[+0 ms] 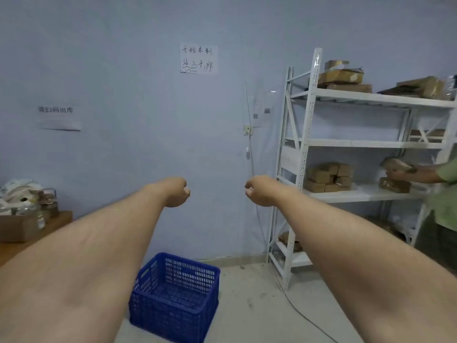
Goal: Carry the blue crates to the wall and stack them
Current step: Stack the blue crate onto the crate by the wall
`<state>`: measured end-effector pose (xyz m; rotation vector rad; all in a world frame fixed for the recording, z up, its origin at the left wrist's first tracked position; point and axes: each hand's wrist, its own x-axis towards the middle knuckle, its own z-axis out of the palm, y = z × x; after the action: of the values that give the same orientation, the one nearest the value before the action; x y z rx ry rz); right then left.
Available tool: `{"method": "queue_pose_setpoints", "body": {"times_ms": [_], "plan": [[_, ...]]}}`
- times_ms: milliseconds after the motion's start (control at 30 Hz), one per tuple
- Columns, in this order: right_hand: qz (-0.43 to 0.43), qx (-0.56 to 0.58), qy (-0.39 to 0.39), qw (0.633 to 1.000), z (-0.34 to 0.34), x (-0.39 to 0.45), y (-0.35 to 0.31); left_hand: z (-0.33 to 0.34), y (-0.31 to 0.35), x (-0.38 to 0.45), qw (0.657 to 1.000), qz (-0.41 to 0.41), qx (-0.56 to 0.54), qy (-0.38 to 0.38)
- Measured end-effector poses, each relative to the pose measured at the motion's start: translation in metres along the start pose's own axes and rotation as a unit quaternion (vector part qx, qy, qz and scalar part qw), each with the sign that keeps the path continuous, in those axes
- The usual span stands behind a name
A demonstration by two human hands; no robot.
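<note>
Sitting on the concrete floor near the foot of the wall, a blue lattice crate (175,297) rests upright with its open mouth facing up and nothing inside it. Its long axis runs roughly from the viewer toward the wall, skewed a little so that one corner points forward; a handle slot shows in its left side wall. Both bare forearms reach out level above it. The left hand (176,192) and the right hand (259,191) hang well above the crate and apart from it, each curled into a loose fist with the fingers tucked in, gripping nothing. The crate lies below and between the two arms, closer under the left forearm, which hides its near-left corner.

On the pale blue wall (128,149) a taped sheet (198,59) carries handwritten Chinese, "开始录制 站立平视". A printed notice (58,117) further left reads "请扫码出库". To the right stands a white metal shelving rack (304,154) loaded with brown cardboard boxes (329,180), where another person in a green sleeve (442,173) handles a parcel.
</note>
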<state>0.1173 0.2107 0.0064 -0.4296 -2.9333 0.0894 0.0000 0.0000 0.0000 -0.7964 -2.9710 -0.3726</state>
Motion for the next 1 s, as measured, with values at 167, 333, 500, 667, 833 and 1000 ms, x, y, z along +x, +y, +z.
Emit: {"method": "queue_pose_setpoints", "body": {"times_ms": [167,333,500,667,833,1000], "plan": [[0.010,0.015,0.005,1.000,0.011,0.035,-0.023,0.000,-0.033,0.036,1.000,0.019,-0.019,-0.004],[0.036,0.041,-0.004,0.998,0.027,0.071,-0.039,0.010,-0.067,0.068,1.000,0.018,-0.019,-0.014],[0.031,0.075,-0.022,0.996,0.047,0.123,-0.045,0.018,-0.090,0.105,1.000,0.000,-0.015,-0.012],[0.011,0.099,-0.032,0.995,0.071,0.188,-0.047,0.021,-0.108,0.154,0.999,-0.030,0.036,-0.016],[-0.016,0.104,0.006,0.994,0.082,0.268,-0.034,0.021,-0.111,0.212,0.993,-0.052,0.103,-0.022],[-0.037,0.137,-0.017,0.990,0.091,0.341,-0.011,0.024,-0.096,0.277,0.993,-0.073,0.088,-0.013]]}}
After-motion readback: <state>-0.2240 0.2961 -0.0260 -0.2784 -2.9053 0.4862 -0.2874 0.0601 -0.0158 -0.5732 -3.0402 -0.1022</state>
